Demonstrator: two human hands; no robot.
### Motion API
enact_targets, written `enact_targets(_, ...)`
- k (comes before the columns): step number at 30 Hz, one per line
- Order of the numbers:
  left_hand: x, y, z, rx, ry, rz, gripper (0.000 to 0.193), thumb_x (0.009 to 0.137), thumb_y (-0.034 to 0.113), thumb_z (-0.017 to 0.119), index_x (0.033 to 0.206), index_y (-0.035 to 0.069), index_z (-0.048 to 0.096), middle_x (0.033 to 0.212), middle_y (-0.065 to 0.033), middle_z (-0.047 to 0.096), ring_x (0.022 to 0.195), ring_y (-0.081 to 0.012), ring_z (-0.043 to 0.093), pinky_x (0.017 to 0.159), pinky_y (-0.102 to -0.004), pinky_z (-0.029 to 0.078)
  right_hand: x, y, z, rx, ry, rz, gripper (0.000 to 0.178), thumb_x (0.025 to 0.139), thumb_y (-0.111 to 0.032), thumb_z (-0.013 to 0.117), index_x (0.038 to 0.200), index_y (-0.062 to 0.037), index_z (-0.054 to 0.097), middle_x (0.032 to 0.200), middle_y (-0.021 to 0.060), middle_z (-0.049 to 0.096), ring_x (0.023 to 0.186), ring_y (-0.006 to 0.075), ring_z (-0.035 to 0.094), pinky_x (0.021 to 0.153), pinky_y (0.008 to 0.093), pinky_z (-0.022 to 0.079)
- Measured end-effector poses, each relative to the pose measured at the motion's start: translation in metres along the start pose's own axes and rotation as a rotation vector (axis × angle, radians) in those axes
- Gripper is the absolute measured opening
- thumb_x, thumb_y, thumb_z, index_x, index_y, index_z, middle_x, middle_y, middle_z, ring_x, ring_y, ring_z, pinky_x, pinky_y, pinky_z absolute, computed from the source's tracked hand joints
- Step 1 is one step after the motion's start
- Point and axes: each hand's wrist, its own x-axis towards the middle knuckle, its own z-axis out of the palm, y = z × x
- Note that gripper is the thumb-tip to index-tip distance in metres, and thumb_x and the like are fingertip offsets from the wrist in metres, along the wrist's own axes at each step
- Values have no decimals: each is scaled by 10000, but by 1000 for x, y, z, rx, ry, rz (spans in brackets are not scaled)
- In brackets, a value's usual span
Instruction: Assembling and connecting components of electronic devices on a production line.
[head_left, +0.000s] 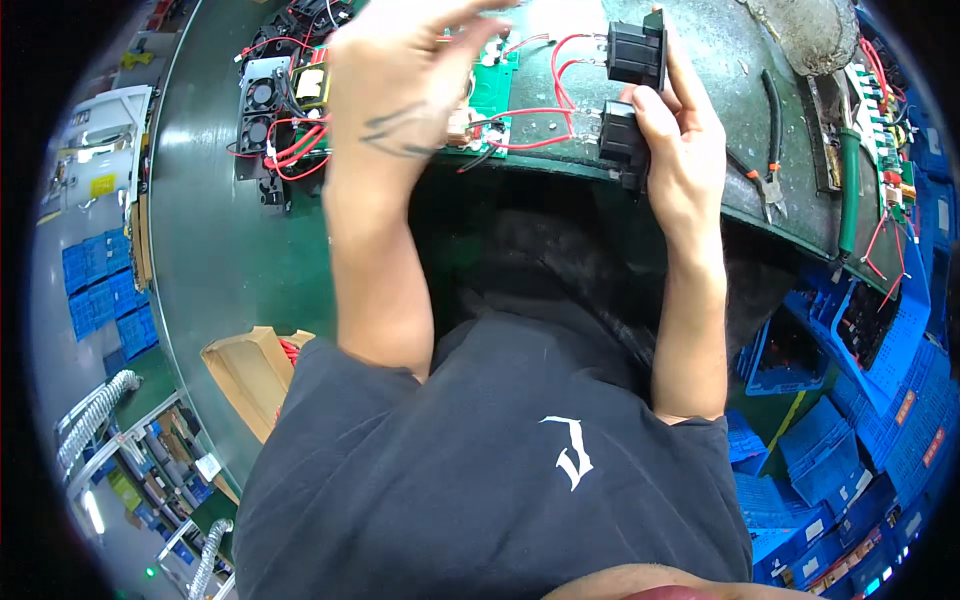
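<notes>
My right hand (682,135) grips a black panel with two boxy sockets (636,52), tilted up at the bench's near edge. Red wires (562,85) run from the back of the sockets toward a green circuit board (494,85). Over the left part of that board is my left hand (410,75), smeared by motion, its fingers pointing right near the top edge of the view. Whether it holds anything cannot be made out. My left wrist and forearm hide part of the board.
Small black fans (262,95) and more wired boards lie to the left. On the right are cutting pliers (768,190), a green-handled tool (849,190) and another wired board (888,150). Blue crates (790,360) stand below right; an open cardboard box (245,370) sits lower left.
</notes>
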Motion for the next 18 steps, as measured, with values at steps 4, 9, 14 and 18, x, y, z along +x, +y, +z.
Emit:
enact_targets(4,8,-8,-45,211,-105,-6,188,827,41,795,1013,50,773,770,-40,690,635,-156,596,621,-241,472,-6,-10,4,20,38,-51,494,992,-39,596,1457,77,474,1036,35,653,865,78,573,783,228,477)
enact_targets(9,-14,-20,-71,436,-488,155,262,874,12,642,1125,68,697,1119,-86,675,999,-215,646,782,-305,514,-7,2,-18,-203,-31,-53,638,998,-106,642,1590,-97,406,894,-48,570,752,30,469,684,173,391)
enact_targets(14,-18,-19,-111,690,-334,180,281,857,10,660,1132,57,695,1111,-102,681,984,-246,645,826,-338,512,-8,1,-13,-209,-26,-107,642,998,-107,649,1594,-135,411,770,-87,414,678,26,349,602,188,276)
enact_targets(18,-25,-21,-126,739,-360,-8,346,832,200,815,1118,46,696,1050,-90,689,922,-239,655,810,-331,509,-10,-4,-15,-221,-58,-98,647,997,-104,649,1596,-149,410,766,-89,389,669,23,350,596,186,279)
